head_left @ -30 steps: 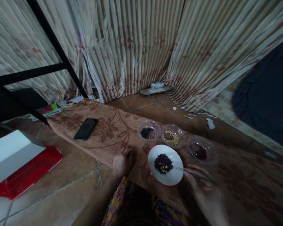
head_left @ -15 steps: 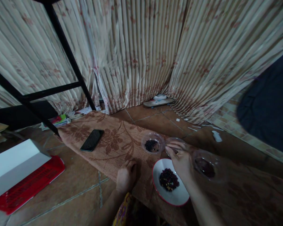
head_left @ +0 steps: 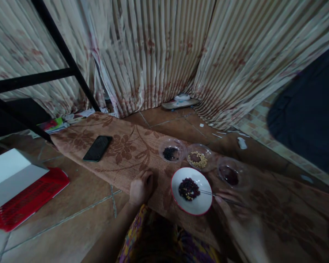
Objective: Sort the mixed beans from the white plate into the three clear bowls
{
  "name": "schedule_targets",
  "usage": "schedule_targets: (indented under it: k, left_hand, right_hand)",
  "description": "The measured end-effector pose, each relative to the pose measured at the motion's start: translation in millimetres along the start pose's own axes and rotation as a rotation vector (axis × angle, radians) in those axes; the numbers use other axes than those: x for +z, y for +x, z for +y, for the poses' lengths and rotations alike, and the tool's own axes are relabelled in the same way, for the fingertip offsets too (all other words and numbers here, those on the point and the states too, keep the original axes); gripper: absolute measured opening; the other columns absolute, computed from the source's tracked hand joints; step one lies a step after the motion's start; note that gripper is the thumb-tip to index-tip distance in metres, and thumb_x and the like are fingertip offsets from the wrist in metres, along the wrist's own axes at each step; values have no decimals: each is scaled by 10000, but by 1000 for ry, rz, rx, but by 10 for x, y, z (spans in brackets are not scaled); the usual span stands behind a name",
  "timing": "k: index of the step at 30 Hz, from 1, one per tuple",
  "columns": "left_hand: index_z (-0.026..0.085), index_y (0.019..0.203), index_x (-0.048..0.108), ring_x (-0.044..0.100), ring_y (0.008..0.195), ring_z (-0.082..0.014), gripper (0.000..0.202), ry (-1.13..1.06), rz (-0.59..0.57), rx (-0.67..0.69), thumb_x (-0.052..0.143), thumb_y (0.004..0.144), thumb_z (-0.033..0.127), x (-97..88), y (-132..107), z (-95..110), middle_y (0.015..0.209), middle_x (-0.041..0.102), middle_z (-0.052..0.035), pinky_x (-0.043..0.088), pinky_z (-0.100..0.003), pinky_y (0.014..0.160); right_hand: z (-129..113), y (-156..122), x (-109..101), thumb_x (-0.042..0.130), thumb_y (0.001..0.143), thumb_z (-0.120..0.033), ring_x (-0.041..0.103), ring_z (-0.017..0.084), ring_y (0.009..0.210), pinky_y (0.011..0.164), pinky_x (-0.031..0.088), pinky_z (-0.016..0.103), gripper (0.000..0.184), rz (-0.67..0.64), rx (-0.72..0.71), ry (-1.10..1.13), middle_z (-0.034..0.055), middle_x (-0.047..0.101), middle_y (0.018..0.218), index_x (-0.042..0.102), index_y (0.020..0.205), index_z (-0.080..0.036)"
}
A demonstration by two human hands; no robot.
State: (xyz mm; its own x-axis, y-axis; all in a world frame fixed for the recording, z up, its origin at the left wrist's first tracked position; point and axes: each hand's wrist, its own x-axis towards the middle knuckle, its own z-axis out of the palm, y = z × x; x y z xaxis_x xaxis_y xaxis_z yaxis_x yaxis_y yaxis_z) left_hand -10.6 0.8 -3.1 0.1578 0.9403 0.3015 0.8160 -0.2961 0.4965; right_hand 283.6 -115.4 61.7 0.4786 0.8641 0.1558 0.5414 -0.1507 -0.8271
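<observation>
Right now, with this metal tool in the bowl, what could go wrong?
The bowl might slide if pushed: the left hand rests beside it on the cloth, not on it. Grains could get mixed up or slip, as dark and yellow ones lie together in one small pile at the tip of the metal tool. The right hand could knock the nearby right-hand tub.

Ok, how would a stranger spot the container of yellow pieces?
On the brown flowered cloth, find the red-rimmed white bowl. Just beyond it, three clear containers form a row. The middle container holds yellow pieces; both neighbours' contents look dark.
</observation>
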Motion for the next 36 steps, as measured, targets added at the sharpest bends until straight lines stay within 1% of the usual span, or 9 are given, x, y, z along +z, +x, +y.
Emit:
schedule_targets:
  k: [3, 5, 11, 16, 20, 27, 30, 33, 36]
  left_hand:
    - [225, 959, 664, 676, 874, -184, 168, 20, -15, -4, 497, 941, 232, 1, 0, -1, 979, 712, -46, 514, -264, 766]
    - [224, 952, 660, 674, 870, -184, 166, 27, -16, -8, 495, 940, 231, -1, 3, 5, 980, 714, -42, 513, -267, 767]
    - [232, 944, 663, 678, 861, -176, 151, 42, -4, -16, 513, 928, 227, 0, 4, 12, 985, 719, -34, 511, -251, 751]
    - [232, 968, 670, 679, 879, -178, 156, 28, -8, -20, 520, 924, 228, -4, 0, 12, 1020, 716, -42, 513, -259, 774]
    - [232, 961, 671, 677, 871, -175, 161, 17, -16, -24, 514, 928, 230, -6, 1, 9, 999, 715, -36, 515, -258, 770]
    - [224, 957, 670, 680, 857, -177, 165, 10, -21, -21, 507, 927, 220, 2, 1, 4, 985, 720, -44, 513, -256, 757]
    - [229, 949, 665, 678, 848, -175, 165, 17, -21, -13, 502, 929, 218, -5, 3, 7, 975, 717, -40, 512, -254, 748]
    - [230, 940, 660, 676, 854, -170, 162, 20, -19, -1, 499, 931, 213, -13, 5, 8, 968, 713, -35, 510, -250, 760]
    - [227, 944, 663, 679, 847, -171, 160, 27, -8, -4, 504, 931, 219, -15, 7, 12, 954, 715, -35, 512, -250, 758]
  right_hand:
    - [46, -126, -40, 660, 784, -532, 674, 253, 966, 812, 558, 374, 320, -42, 36, -13, 97, 698, 1094, 759, 814, -230]
    - [48, -159, -29, 647, 784, -555, 670, 255, 976, 826, 553, 383, 341, -58, 39, -23, 95, 689, 1109, 760, 815, -235]
    - [105, -161, 61, 643, 795, -550, 634, 274, 1038, 861, 537, 420, 323, -108, -34, -19, 96, 684, 1102, 768, 806, -253]
    - [211, -178, 98, 630, 821, -535, 623, 259, 1062, 939, 497, 433, 309, -142, -9, -32, 85, 664, 1160, 765, 851, -259]
    - [220, -180, 109, 627, 827, -535, 600, 260, 1105, 1007, 444, 463, 301, -168, 33, -42, 70, 643, 1187, 761, 852, -267]
    - [238, -175, 141, 637, 816, -536, 601, 266, 1099, 977, 470, 455, 307, -156, 33, 2, 84, 646, 1168, 758, 842, -255]
    - [233, -171, 134, 638, 815, -533, 614, 265, 1082, 986, 461, 460, 301, -159, 38, -4, 80, 647, 1171, 756, 832, -257]
    - [192, -164, 117, 648, 799, -540, 617, 273, 1080, 990, 456, 470, 302, -135, 39, 8, 81, 654, 1152, 757, 811, -259]
    - [121, -135, 89, 663, 780, -549, 628, 273, 1058, 950, 486, 453, 309, -94, 38, 36, 83, 668, 1117, 756, 794, -255]
